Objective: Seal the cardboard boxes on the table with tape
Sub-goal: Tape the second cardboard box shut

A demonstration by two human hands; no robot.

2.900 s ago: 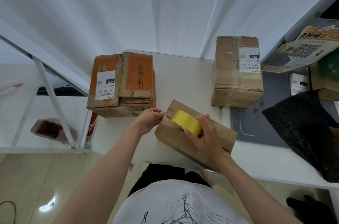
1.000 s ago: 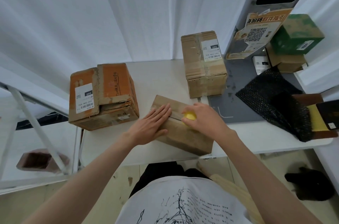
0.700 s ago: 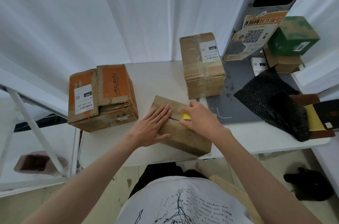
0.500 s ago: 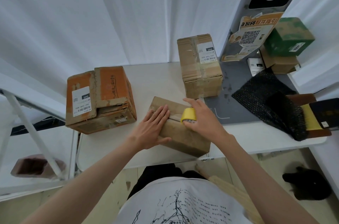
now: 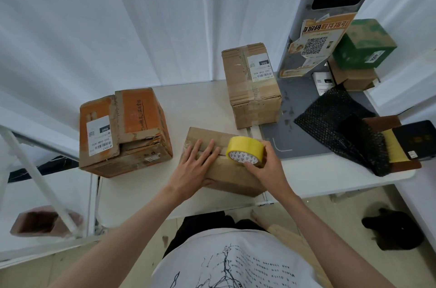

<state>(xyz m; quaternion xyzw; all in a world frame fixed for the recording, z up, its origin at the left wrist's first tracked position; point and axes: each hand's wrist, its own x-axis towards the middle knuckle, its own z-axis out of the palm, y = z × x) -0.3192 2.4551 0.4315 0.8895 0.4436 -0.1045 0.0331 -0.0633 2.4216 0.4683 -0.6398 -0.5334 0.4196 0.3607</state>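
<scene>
Right hand (image 5: pixel 266 167) grips one tape roll (image 5: pixel 245 151)

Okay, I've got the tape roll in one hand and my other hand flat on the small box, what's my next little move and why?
Probably draw the yellow tape roll in your right hand on along the small box's top seam. Your left hand lies flat on the flaps, holding them down, and the dark gap between them looks unsealed near the roll.
</scene>
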